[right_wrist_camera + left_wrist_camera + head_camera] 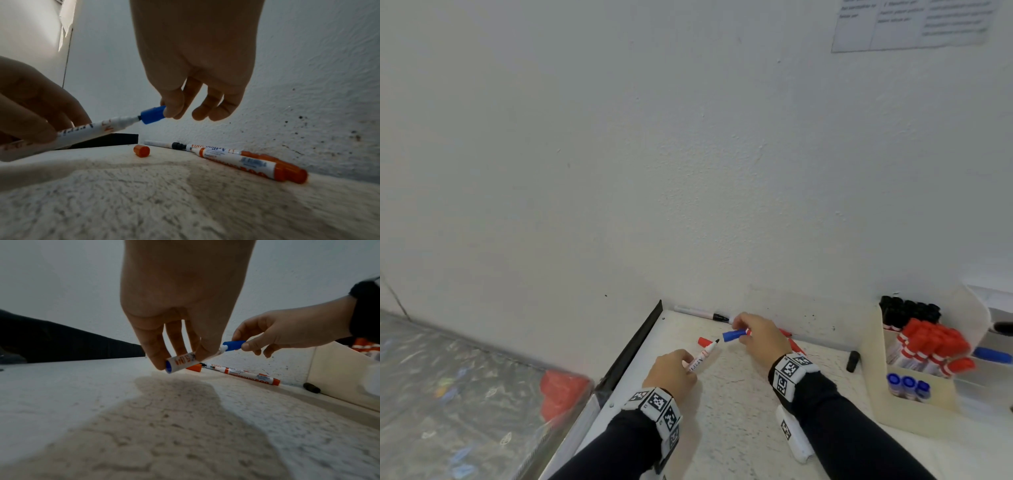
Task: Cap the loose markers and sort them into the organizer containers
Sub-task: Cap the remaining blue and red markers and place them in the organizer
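The capping step is in hand: the left hand [671, 371] grips a white blue-ended marker barrel [92, 129] above the tabletop [739, 411], the right hand [758, 337] pinches a blue plastic cap [734, 335] at its tip, so next comes pressing it home.

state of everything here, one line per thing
white marker with blue end plug: uncapped, gripped by left hand
blue cap: pinched by right hand, at the marker's tip, not pushed on
small red cap: loose on the speckled table
two red-ended markers: lying by the wall
black-tipped white marker: uncapped, lying by the wall
small black cap: loose beside cream organizer
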`<action>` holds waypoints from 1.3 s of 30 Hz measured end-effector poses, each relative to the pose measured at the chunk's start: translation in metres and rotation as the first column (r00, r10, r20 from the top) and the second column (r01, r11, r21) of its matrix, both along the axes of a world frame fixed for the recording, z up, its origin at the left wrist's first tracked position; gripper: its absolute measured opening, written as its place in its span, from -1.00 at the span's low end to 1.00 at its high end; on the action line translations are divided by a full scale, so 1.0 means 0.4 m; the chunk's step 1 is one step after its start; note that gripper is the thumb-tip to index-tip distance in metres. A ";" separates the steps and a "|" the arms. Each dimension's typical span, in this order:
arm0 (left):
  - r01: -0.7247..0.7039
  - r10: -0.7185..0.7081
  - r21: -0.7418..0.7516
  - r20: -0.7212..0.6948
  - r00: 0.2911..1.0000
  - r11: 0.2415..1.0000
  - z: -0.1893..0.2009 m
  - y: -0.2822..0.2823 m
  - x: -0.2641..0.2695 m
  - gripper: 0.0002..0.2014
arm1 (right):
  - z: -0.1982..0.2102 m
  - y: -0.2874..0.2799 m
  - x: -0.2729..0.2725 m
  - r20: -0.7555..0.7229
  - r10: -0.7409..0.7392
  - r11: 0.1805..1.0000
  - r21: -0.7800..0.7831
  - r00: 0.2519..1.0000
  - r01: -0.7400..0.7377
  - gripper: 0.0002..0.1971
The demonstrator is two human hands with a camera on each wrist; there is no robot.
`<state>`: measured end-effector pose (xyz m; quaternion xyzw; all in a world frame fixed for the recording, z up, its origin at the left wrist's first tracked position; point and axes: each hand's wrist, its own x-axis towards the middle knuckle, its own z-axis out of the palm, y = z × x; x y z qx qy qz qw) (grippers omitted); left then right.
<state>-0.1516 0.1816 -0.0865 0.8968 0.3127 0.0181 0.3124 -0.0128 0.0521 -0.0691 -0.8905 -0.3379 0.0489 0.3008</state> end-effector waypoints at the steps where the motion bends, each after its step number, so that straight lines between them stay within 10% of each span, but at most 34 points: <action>1: 0.024 -0.024 0.024 0.006 1.000 0.999 0.002 -0.008 -0.001 -0.71 | 0.002 -0.013 -0.003 -0.012 0.020 1.000 -0.011 1.000 -0.021 -0.80; 7: 0.139 -0.147 0.100 0.077 0.986 0.985 0.006 -0.063 -0.005 -0.70 | -0.002 -0.085 -0.031 -0.117 0.147 0.989 0.020 0.982 -0.146 -0.76; 16: 0.265 -0.210 -0.121 0.343 0.915 0.957 0.017 -0.160 0.005 -0.74 | 0.030 -0.161 -0.084 -0.231 -0.023 0.985 0.163 0.973 0.062 -0.61; 26: 0.316 -0.161 -0.684 0.282 0.946 0.657 0.053 -0.225 0.031 -0.59 | 0.051 -0.236 -0.094 -0.238 0.058 0.931 0.364 0.969 0.034 -0.70; 32: 0.331 -0.106 -0.670 0.353 0.929 0.664 0.091 -0.303 0.120 -0.48 | 0.165 -0.274 -0.067 -0.169 -0.009 0.859 0.503 0.986 0.094 -0.88; 39: 0.291 -0.284 -0.221 0.065 0.957 0.931 0.022 -0.275 0.233 -0.50 | 0.294 -0.453 -0.019 0.193 -0.410 0.659 0.738 0.892 0.143 -0.95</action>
